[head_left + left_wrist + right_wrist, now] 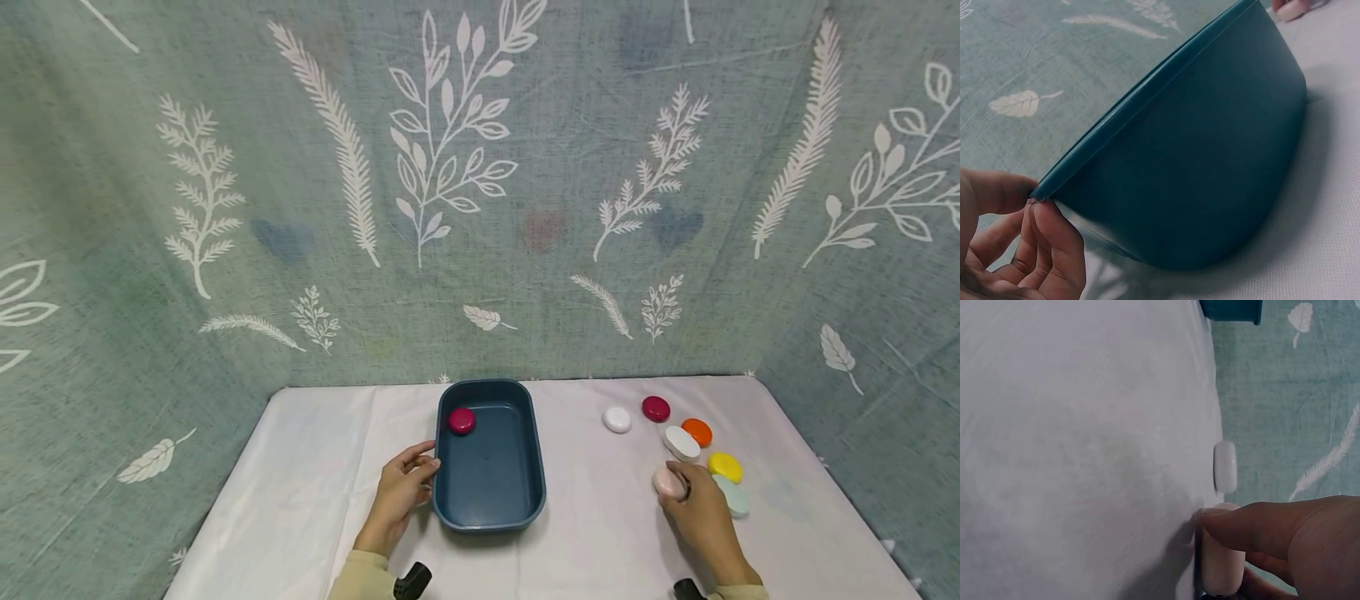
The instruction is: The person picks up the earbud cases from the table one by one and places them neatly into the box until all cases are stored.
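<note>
A dark blue rectangular tub stands left of the right-hand group in the head view, with one dark red round soap bar inside near its back left corner. At the tub's left side, my left hand pinches the rim between thumb and fingers, as the left wrist view shows close up. Over on the right, my right hand holds a pale pink soap bar between thumb and fingers, low over the cloth. Partly behind that hand lies a mint green soap bar.
Around the right hand lie yellow, orange, white oval, dark red and white round soap bars. White cloth covers the table. A green leaf-patterned curtain encloses the back and sides.
</note>
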Demonstrator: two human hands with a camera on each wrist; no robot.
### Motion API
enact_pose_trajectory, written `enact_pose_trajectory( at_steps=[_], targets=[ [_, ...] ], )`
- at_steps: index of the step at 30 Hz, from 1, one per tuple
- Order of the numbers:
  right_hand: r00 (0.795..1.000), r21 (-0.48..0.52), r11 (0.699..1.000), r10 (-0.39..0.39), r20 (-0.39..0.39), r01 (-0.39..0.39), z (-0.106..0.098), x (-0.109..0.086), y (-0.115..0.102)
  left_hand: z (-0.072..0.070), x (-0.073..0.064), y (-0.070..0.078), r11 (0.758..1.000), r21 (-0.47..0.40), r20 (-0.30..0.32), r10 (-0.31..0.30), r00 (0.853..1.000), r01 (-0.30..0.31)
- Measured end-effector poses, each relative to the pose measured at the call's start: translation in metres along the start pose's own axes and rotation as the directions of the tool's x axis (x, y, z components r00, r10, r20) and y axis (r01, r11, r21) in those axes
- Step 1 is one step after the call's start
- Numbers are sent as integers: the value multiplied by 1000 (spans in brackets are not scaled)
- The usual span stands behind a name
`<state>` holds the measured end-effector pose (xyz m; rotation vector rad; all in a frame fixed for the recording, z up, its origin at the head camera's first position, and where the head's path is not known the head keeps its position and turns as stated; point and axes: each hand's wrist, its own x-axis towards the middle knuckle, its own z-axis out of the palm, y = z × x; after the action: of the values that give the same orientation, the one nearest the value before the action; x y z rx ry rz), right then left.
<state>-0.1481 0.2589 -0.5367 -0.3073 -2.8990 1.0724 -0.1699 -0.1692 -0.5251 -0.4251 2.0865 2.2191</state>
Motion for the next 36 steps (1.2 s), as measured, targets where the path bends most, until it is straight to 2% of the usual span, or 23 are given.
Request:
enact_pose_trajectory(
  at_steps=[18,25,34,36],
  targets=[
    [990,85,987,-136,-34,138,5,2,-21,1,0,-2,1000,-12,2,-4,1000,4],
    [965,104,962,-244,-97,254,10,4,-28,2,0,-2,1000,-11,-1,-7,1000,7],
    [926,125,923,-342,-162,363,16,8,-38,0,-1,-1,1000,-17,6,1,1000,-1],
    [924,128,921,-346,-163,367,17,9,-41,0,-1,-2,1000,-15,8,0,1000,0]
  ],
)
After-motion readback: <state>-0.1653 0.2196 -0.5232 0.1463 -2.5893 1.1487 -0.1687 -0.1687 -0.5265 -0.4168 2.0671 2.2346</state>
